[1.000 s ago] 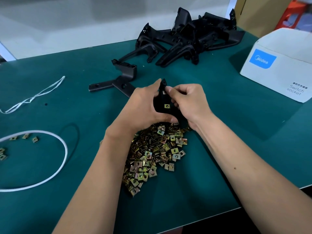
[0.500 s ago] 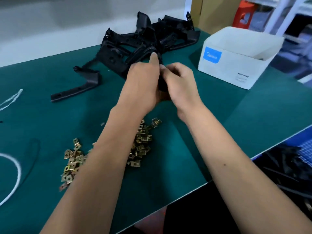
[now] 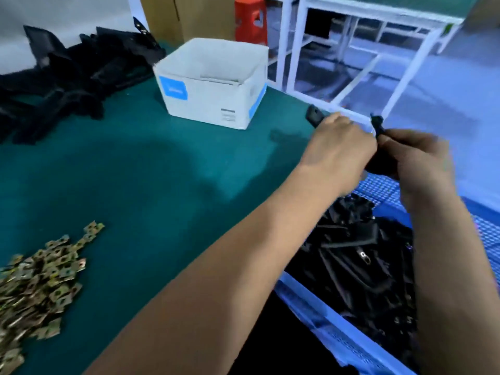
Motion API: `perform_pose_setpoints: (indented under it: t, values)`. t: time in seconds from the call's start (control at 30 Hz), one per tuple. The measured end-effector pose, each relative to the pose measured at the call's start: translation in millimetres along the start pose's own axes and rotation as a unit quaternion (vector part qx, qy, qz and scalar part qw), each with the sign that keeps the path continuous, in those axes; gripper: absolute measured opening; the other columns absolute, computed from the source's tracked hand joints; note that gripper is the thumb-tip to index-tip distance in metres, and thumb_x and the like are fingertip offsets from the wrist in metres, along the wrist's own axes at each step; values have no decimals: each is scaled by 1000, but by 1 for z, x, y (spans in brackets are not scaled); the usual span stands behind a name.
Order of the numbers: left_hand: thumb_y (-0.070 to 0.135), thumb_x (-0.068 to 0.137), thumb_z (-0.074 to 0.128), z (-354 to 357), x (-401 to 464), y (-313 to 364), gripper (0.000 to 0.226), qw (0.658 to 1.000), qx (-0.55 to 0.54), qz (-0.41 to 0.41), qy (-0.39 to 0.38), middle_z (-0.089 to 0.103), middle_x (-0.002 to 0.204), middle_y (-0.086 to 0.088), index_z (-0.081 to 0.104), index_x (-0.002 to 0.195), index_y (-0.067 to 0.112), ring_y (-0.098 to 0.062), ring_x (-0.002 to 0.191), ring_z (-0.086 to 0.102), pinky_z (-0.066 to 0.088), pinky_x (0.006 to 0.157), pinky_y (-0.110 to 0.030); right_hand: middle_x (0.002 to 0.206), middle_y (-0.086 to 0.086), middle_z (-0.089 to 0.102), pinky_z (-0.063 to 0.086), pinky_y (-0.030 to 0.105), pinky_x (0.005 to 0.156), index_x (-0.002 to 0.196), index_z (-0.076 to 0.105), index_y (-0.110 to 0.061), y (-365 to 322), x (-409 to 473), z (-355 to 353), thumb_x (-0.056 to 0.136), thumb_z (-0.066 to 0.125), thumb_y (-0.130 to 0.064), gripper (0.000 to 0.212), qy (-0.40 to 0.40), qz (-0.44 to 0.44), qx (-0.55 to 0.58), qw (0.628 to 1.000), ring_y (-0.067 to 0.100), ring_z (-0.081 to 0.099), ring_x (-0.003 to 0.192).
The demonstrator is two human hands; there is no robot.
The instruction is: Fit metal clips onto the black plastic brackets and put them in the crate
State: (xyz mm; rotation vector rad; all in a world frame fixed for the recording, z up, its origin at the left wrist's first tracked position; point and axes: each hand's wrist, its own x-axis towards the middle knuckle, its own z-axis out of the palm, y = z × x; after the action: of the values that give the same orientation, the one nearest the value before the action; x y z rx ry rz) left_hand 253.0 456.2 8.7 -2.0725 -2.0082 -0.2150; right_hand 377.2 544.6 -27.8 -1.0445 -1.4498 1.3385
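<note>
My left hand (image 3: 338,147) and right hand (image 3: 416,161) have carried the gripped bracket (image 3: 378,125) rightward over the blue crate (image 3: 335,328). It holds black brackets (piled).

white carton (image 3: 208,101) on green table (image 3: 151,169); red stool (image 3: 250,18) behind.

Nothing legible is showing anywhere in the head view. The white cardboard box (image 3: 216,85), sitting in the upper middle of the frame on the green table mat, is carrying a blue square label (image 3: 173,87) on its left front face, but the pale mark inside that label is blurring into an unreadable smear. On the face to the right, near the lower edge, a small block of dark print (image 3: 228,115) is appearing only as grey lines. A blue patch (image 3: 257,101) is wrapping the box's right corner, bearing no readable writing.
</note>
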Motion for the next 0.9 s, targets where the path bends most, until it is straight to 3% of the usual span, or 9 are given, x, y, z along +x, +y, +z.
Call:
perform_pose_setpoints:
  t: [0.1, 0.17, 0.27, 0.37, 0.5, 0.6, 0.73, 0.8, 0.9]
  values:
    - [43, 93, 65, 41, 15, 43, 32, 997, -10, 66, -50, 69, 120, 0, 67, 118, 23, -22, 122, 57, 30, 115, -35, 68, 9, 68, 60, 39, 72, 81, 74, -11, 41, 13, -49, 94, 67, -5, 16, 60, 52, -89, 993, 24, 67, 68]
    - [39, 95, 64, 67, 13, 61, 30, 991, -29, 74, -107, 68, 123, -3, 68, 118, 21, -24, 124, 56, 28, 117, -36, 74, 13, 67, 55, 43, 77, 89, 77, -5, 76, 18, -69, 93, 69, -9, 10, 57, 77, -197, 976, 26, 64, 73]
    - [41, 93, 69, 106, -5, 66, 40, 968, -89, 43, -231, 66, 127, -10, 68, 122, 13, -31, 123, 58, 41, 112, -40, 96, 18, 75, 50, 36, 83, 106, 78, -5, 126, 17, -75, 93, 73, -20, 20, 10, 109, -361, 926, 32, 71, 96]
    - [45, 92, 71, 139, -30, 65, 51, 921, -145, -4, -361, 62, 129, -14, 63, 126, 8, -36, 120, 58, 52, 98, -45, 118, 16, 73, 48, 39, 99, 117, 76, -15, 168, 3, -71, 93, 75, -30, 29, -34, 153, -476, 865, 36, 64, 117]
    - [47, 93, 69, 157, -45, 64, 57, 897, -166, -31, -409, 55, 133, -11, 56, 131, 7, -35, 124, 54, 52, 98, -48, 132, 20, 61, 39, 42, 108, 131, 68, -27, 195, -7, -62, 94, 72, -36, 38, -39, 177, -505, 844, 40, 47, 128]
    - [39, 93, 72, 146, -36, 66, 46, 912, -188, -40, -361, 59, 128, -15, 62, 124, 7, -37, 119, 58, 53, 95, -46, 139, 19, 55, 40, 45, 107, 134, 64, -29, 187, -3, -54, 91, 74, -39, 45, -9, 205, -504, 839, 41, 43, 133]
    - [27, 94, 67, 101, -9, 55, 26, 947, -268, -82, -159, 67, 120, -11, 69, 117, 14, -34, 111, 64, 53, 88, -41, 127, 27, 62, 42, 45, 102, 129, 68, -15, 137, 7, -40, 90, 72, -29, 42, 86, 96, -453, 882, 44, 53, 123]
    - [22, 93, 65, 72, 1, 41, 20, 941, -316, -112, -51, 70, 116, -4, 71, 112, 19, -28, 109, 64, 52, 89, -38, 119, 23, 69, 45, 42, 97, 123, 71, -10, 100, 14, -27, 91, 70, -21, 34, 127, 21, -419, 899, 40, 61, 115]
    - [13, 88, 67, 30, -2, 2, 11, 906, -379, -161, 96, 74, 101, -1, 73, 97, 16, -25, 93, 68, 55, 82, -39, 105, 15, 74, 49, 37, 88, 112, 74, -12, 40, 14, 13, 88, 59, -14, 29, 170, -98, -358, 913, 34, 67, 100]
